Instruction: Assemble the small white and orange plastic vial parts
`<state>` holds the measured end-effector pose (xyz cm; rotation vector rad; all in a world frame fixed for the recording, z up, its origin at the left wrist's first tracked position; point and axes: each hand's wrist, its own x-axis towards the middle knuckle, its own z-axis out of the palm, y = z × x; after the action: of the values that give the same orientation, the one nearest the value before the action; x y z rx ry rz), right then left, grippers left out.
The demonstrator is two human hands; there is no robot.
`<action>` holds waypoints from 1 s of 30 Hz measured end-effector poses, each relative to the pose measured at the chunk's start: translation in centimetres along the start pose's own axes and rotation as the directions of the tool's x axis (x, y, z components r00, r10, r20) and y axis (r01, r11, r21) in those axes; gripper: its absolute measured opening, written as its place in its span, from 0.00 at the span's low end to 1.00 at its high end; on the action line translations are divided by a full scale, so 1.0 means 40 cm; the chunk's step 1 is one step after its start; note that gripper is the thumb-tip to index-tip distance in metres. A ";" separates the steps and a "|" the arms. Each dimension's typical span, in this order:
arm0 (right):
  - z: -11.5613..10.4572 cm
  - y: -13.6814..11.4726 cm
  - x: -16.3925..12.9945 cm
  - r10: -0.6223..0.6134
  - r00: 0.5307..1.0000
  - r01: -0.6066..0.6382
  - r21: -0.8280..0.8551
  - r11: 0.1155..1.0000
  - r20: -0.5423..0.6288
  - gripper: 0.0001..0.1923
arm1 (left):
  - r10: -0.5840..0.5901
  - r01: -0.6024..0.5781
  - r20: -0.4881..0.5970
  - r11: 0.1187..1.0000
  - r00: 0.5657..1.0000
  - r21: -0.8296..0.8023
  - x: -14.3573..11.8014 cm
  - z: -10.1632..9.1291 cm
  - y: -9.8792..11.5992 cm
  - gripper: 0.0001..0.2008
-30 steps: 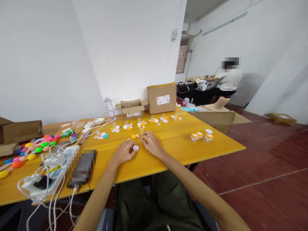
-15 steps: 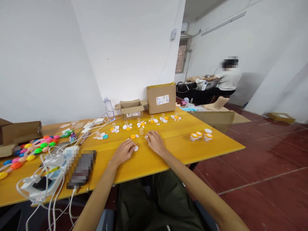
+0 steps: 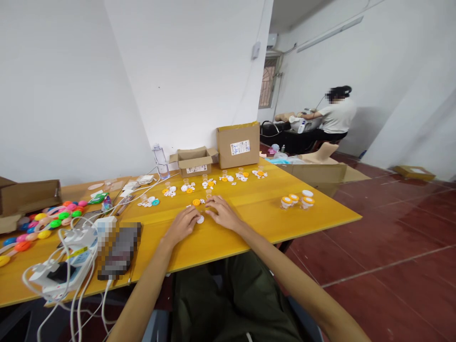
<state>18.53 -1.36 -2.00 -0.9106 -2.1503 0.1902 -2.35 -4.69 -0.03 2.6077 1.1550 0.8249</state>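
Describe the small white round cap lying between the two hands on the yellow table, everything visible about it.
The small white round cap looks like plastic, a flat disc lying on the yellow table. It sits at the fingertips of the left hand, which appears to touch it, with the right hand close beside it on the other side. An orange round cap lies just beyond. Finer detail is too small to tell.

White-walled workroom with a yellow table and red floor

A yellow table [image 3: 249, 228] stands against the white wall [image 3: 71, 85] on the left; dark red floor tiles [image 3: 392, 266] spread right, and a barred window [image 3: 269, 83] sits far back beside a ceiling light strip [image 3: 331, 33].
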 end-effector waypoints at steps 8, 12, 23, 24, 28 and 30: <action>-0.008 -0.048 0.004 -0.057 0.982 0.045 0.070 0.997 0.182 0.11 | -0.004 0.004 0.008 0.999 1.000 -0.039 0.003 -0.006 0.006 0.13; -0.007 -0.051 0.005 -0.053 0.977 0.038 0.076 0.996 0.206 0.10 | -0.002 0.002 -0.002 0.997 1.000 -0.073 0.005 -0.006 0.007 0.13; -0.007 -0.048 0.005 -0.040 0.975 0.025 0.070 0.997 0.218 0.10 | 0.072 -0.078 -0.053 0.988 0.996 -0.136 0.007 0.001 -0.012 0.13; -0.007 -0.048 0.005 -0.039 0.976 0.025 0.069 0.997 0.216 0.09 | 0.070 -0.077 -0.052 0.987 0.996 -0.138 0.007 0.001 -0.011 0.13; -0.008 -0.047 0.006 -0.037 0.977 0.022 0.075 0.997 0.209 0.09 | 0.062 -0.068 -0.046 0.987 0.997 -0.144 0.008 0.000 -0.010 0.13; -0.008 -0.047 0.006 -0.034 0.978 0.018 0.075 0.997 0.206 0.09 | 0.054 -0.059 -0.041 0.988 0.998 -0.146 0.008 -0.001 -0.009 0.13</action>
<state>17.62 -2.63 -0.85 -0.8517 -2.3291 0.3623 -2.42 -4.19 -0.01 2.5251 0.9928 0.9363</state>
